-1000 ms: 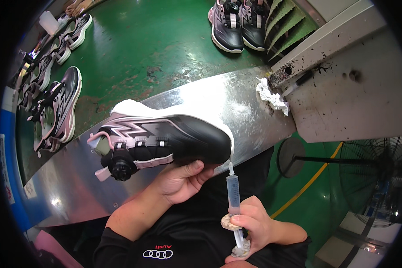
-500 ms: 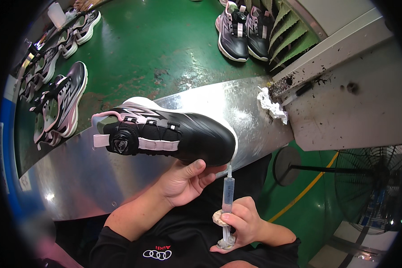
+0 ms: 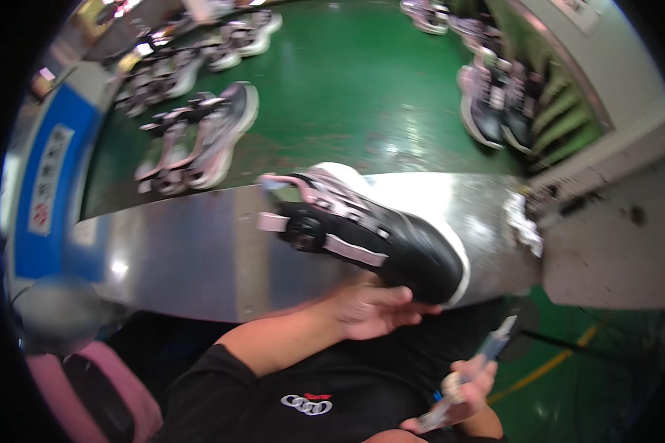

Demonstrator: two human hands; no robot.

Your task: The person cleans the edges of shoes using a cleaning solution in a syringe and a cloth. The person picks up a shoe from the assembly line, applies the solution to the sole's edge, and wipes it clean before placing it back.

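Across the upper half of the frame, a green tabletop [image 3: 355, 111]; below, through the middle, a metal plate [image 3: 185, 255]. At far right, a grey panel [image 3: 617, 255]; at far left, a smaller blue panel [image 3: 83, 122]. In the upper left, rows of shoes [image 3: 235, 122]. Right of centre, over the metal plate, one tilted black-and-pink shoe [image 3: 425, 255], toe toward lower right, white sole [image 3: 465, 272] edge outward. Under the toe end, the left hand [image 3: 369, 308], thumb extended, fingers partly hidden, apparently supporting the shoe. At lower right, the right hand [image 3: 473, 384], closed around a syringe [image 3: 493, 343]; thumb pressure on the plunger impossible to tell through blur. Smallest, a pale nozzle [image 3: 509, 325], apart from the shoe. Step in hand, as a judgement: shoe presented toe-first, syringe near but out of contact. For contact at the sole edge: steady support, exposed seam, careful nozzle aim, no smear on the black upper.
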